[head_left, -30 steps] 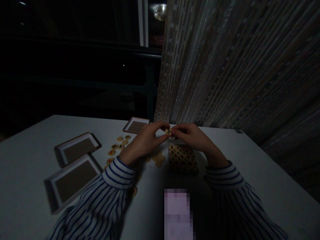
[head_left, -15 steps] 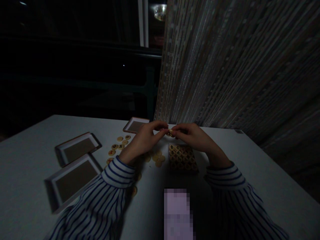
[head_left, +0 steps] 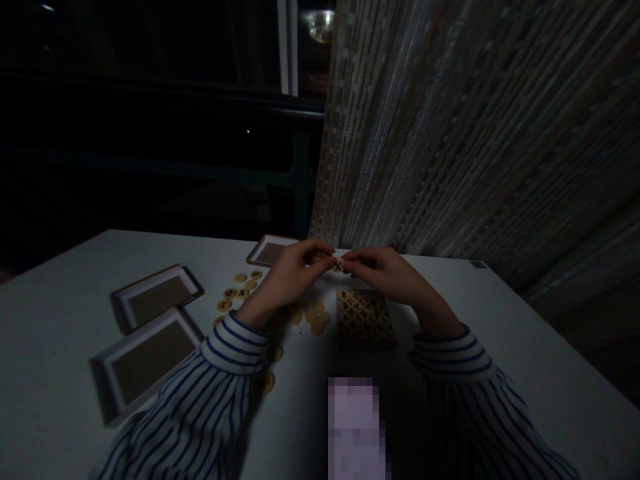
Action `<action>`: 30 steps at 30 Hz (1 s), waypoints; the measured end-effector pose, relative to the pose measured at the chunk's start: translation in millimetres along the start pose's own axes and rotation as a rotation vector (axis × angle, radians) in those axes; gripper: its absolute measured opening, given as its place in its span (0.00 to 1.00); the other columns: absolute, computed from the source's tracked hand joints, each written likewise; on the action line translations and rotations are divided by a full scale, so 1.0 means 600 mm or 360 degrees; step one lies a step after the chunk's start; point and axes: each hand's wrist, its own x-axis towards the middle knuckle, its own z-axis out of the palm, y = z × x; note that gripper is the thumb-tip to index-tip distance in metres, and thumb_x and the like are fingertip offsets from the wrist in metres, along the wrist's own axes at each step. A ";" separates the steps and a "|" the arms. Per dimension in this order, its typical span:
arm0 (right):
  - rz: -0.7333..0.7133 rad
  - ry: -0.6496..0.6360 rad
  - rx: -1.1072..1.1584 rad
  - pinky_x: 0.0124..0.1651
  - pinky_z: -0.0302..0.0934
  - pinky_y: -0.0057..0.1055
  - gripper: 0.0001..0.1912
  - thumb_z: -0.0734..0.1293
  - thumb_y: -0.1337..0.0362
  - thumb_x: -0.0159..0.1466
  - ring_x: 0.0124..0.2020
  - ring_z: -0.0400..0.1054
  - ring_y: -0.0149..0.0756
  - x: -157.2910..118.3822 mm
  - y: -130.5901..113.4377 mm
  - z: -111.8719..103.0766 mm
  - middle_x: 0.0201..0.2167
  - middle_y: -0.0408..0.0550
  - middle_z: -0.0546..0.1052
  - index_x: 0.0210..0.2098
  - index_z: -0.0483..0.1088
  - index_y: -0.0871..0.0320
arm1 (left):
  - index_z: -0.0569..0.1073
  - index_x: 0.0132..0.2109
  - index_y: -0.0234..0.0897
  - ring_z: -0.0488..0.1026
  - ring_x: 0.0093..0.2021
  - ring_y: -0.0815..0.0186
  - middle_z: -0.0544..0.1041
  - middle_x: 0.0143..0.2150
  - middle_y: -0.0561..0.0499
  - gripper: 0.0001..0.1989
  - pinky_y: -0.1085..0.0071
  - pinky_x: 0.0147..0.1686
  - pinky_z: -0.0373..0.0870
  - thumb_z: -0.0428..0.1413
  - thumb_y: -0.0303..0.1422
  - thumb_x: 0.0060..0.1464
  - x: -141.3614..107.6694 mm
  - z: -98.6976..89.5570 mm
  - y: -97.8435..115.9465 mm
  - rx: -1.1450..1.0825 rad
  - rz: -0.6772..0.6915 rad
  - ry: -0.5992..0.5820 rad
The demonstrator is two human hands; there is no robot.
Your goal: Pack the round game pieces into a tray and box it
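Note:
Between my two hands is a round wooden Chinese chess piece (head_left: 339, 265) with a dark character facing me. My left hand (head_left: 295, 273) pinches its left edge between thumb and fingers. From the other side, my right hand (head_left: 383, 270) pinches the right edge. Just below my right hand stands a box (head_left: 367, 343) filled with rows of chess pieces (head_left: 364, 315), characters up. Several loose pieces (head_left: 317, 317) lie left of the box, some blank side up. More loose pieces (head_left: 243, 293) are scattered left of my left wrist, and my forearm hides part of that group.
Two shallow trays (head_left: 193, 317) lie on the left of the white table (head_left: 500, 347), and another tray (head_left: 255, 252) sits at the back edge. A string curtain (head_left: 400, 133) hangs behind. A pixelated pinkish rectangle (head_left: 354, 427) is at the front.
The piece in my fingers has turned a little, so its character now faces me more squarely. Both hands stay in nearly the same place.

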 end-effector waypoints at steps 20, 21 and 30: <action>0.0095 0.0111 0.0083 0.33 0.62 0.28 0.13 0.62 0.59 0.58 0.28 0.68 0.31 0.000 -0.007 -0.002 0.26 0.47 0.75 0.33 0.73 0.63 | 0.73 0.39 0.33 0.74 0.32 0.67 0.78 0.31 0.48 0.11 0.71 0.33 0.70 0.56 0.34 0.49 0.000 0.002 0.010 -0.0279 -0.0336 -0.0105; 0.0105 0.0120 0.0103 0.33 0.62 0.28 0.13 0.63 0.59 0.58 0.28 0.68 0.31 0.000 -0.007 -0.002 0.26 0.47 0.75 0.33 0.73 0.63 | 0.73 0.39 0.32 0.74 0.31 0.67 0.78 0.31 0.49 0.11 0.71 0.32 0.70 0.56 0.34 0.49 0.000 0.002 0.010 -0.0277 -0.0344 -0.0109; 0.0095 0.0162 0.0167 0.32 0.63 0.27 0.13 0.63 0.60 0.58 0.28 0.69 0.31 0.001 -0.008 -0.003 0.29 0.48 0.76 0.34 0.73 0.62 | 0.73 0.40 0.30 0.74 0.30 0.69 0.77 0.31 0.48 0.12 0.70 0.34 0.69 0.57 0.34 0.48 0.000 0.005 0.011 -0.0352 -0.0367 -0.0176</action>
